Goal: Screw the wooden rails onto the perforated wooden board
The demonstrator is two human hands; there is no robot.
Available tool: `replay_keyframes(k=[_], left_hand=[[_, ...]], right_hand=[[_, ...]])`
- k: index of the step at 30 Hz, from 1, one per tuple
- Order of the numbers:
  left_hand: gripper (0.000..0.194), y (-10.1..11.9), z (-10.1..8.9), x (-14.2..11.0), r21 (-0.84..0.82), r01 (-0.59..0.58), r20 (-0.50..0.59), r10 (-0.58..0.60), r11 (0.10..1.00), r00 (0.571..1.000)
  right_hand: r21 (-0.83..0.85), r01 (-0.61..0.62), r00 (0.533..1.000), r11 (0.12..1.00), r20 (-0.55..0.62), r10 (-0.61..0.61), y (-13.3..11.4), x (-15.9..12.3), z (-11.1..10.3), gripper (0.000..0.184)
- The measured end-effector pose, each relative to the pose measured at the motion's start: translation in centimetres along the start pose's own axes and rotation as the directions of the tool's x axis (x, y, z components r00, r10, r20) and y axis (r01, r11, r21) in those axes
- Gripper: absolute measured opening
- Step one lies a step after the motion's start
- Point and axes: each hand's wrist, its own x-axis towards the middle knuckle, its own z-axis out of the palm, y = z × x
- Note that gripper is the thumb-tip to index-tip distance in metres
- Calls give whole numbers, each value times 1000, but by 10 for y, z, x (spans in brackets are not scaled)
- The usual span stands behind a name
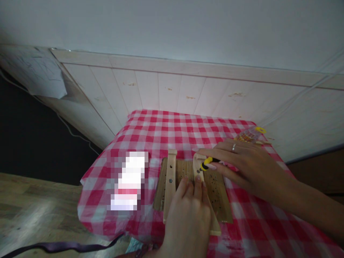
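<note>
A brown perforated wooden board [220,193] lies on a table with a red-and-white checked cloth [172,132]. Two pale wooden strips cross it; the left strip [170,182] has screws in it. My left hand [188,215] lies on the board with its fingers pressing the right strip [197,165]. My right hand [247,165], with a ring on one finger, is closed around a yellow-and-black screwdriver [207,163] whose tip meets the top of the right strip.
A blurred white-and-red object [129,181] lies on the cloth left of the board. A clear bag with a yellow part [251,134] sits at the table's far right. White panelled wall behind, wooden floor at left, a purple strap [67,246] below.
</note>
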Motion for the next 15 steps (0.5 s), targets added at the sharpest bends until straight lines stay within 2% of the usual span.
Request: replay_keyframes(k=[6,11,15], left_hand=[[37,0,-1,1,35,-7,17,6,999,1000],[37,1,-2,0,14,-1,41,0,1000,999],[38,1,-3,-1,-2,-5,36,6,1000,999]], right_hand=[[-32,-114,992,993,-49,112,1,-1,3,38],[117,-145,989,982,1,146,1,-2,-3,20],[199,-137,991,970,24,135,7,-6,-8,25]])
